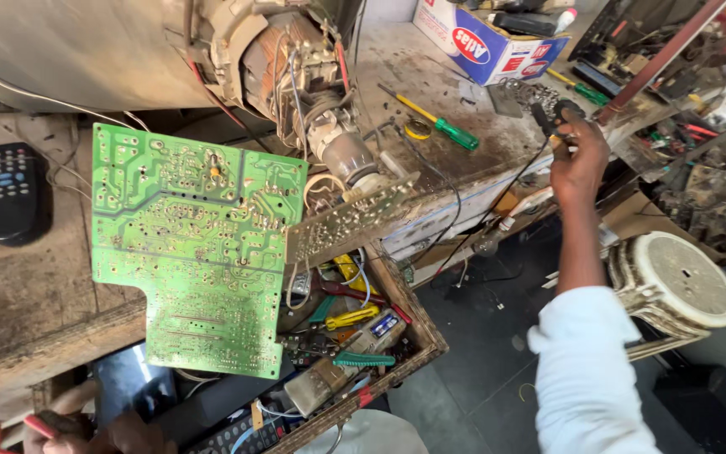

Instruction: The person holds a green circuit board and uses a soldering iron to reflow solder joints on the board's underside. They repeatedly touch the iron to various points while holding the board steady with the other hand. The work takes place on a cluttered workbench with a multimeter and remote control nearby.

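— Head view, looking down: what has the right hand [580, 158] got hold of over there?

— It reaches out to the far right edge of the workbench [35, 294], fingers curled around a small dark tool [561, 118] with a black cord [497, 206] trailing down off the bench. What kind of tool it is, I cannot tell.

— And the left hand [107, 433]?

— Low at the near left corner, mostly cut off by the frame. It seems closed on a thin red-handled tool [39, 425], though how firmly I cannot say.

— That green circuit board [195, 244]?

— It stands tilted in the middle, solder side toward us, wired to the neck of the picture tube [296, 76] behind it. A smaller board [350, 220] hangs just right of it.

— Anything else nearby?

— A wooden tray [418, 332] of pliers and screwdrivers sits below the boards, a black remote [12, 192] lies at far left, and a green-handled screwdriver [434, 120] rests on the bench between tube and right hand. A blue and white carton [485, 42] stands at the far edge.
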